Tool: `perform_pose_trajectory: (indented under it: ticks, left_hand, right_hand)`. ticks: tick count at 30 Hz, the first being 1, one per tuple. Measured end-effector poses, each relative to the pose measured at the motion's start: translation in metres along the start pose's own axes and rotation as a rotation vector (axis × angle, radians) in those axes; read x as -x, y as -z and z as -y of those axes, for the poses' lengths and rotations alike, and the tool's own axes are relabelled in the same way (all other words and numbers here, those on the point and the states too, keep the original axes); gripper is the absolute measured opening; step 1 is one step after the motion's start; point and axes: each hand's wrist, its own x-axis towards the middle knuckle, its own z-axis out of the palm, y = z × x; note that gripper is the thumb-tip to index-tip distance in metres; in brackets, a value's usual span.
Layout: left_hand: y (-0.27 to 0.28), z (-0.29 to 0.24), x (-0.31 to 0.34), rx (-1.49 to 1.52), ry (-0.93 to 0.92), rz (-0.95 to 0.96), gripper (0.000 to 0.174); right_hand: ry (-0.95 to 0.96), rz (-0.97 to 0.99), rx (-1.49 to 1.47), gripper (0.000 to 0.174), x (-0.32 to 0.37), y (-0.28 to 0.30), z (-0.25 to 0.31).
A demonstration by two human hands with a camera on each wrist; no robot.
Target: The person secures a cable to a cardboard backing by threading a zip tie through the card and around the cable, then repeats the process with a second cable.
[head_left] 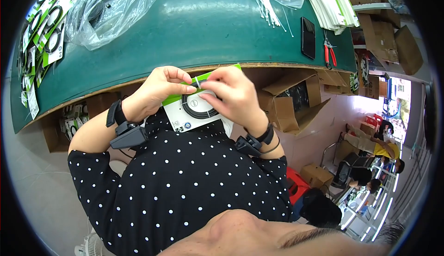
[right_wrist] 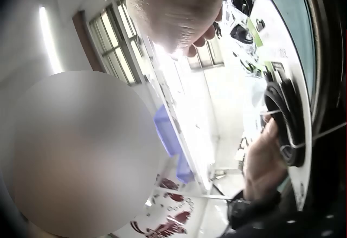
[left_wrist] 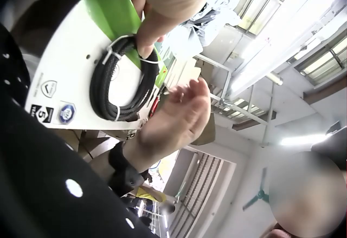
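A white and green card carries a coil of black cable, bound with thin white ties, in front of the person's torso. The left hand grips the card's upper edge; its thumb presses on the coil in the left wrist view. Over the card's right side is the right hand, blurred, its thumb and fingers near a white tie. The left wrist view shows this right hand beside the card, fingers loosely bent, with nothing visible in them. Its fingertips are partly hidden in the right wrist view.
On the green table are a plastic bag, packed cable cards at left, loose white ties, a black phone, red-handled pliers and stacked cards. An open cardboard box stands below the table edge.
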Motion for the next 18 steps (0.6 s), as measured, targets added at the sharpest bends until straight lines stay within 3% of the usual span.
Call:
perform_pose_trajectory:
  ticks: [2, 4, 5, 8, 10, 11, 14, 15, 18]
  left_hand:
    - [-0.001, -0.007, 0.002, -0.027, -0.037, -0.010, 0.018]
    - [0.003, -0.012, 0.003, 0.016, -0.106, -0.010, 0.018]
    - [0.005, -0.016, 0.003, 0.036, -0.141, -0.005, 0.017]
    - [0.008, -0.024, 0.002, 0.114, -0.170, 0.043, 0.017]
    - [0.005, -0.028, -0.001, 0.151, -0.175, 0.074, 0.017]
    - [0.004, -0.029, -0.003, 0.158, -0.176, 0.087, 0.017]
    - [0.002, -0.031, -0.005, 0.170, -0.182, 0.108, 0.017]
    - [0.001, -0.032, -0.004, 0.174, -0.180, 0.112, 0.017]
    - [0.000, -0.033, -0.005, 0.181, -0.177, 0.121, 0.018]
  right_hand:
    - [0.006, -0.077, -0.056, 0.015, -0.001, 0.017, -0.006]
    - [-0.354, -0.508, -0.278, 0.015, 0.008, 0.035, -0.019]
    - [-0.343, -0.532, -0.273, 0.015, 0.010, 0.032, -0.024]
    - [-0.427, -0.209, -0.549, 0.020, 0.020, 0.015, -0.049]
    - [-0.226, -0.148, -0.566, 0.032, 0.035, -0.022, -0.055]
    - [-0.224, -0.162, -0.560, 0.032, 0.039, -0.030, -0.053]
    - [-0.474, -0.202, -1.001, 0.040, 0.044, -0.045, -0.050]
    - [-0.466, -0.207, -1.001, 0.040, 0.049, -0.052, -0.058]
    - [-0.368, -0.221, -0.609, 0.044, 0.065, -0.073, -0.083]
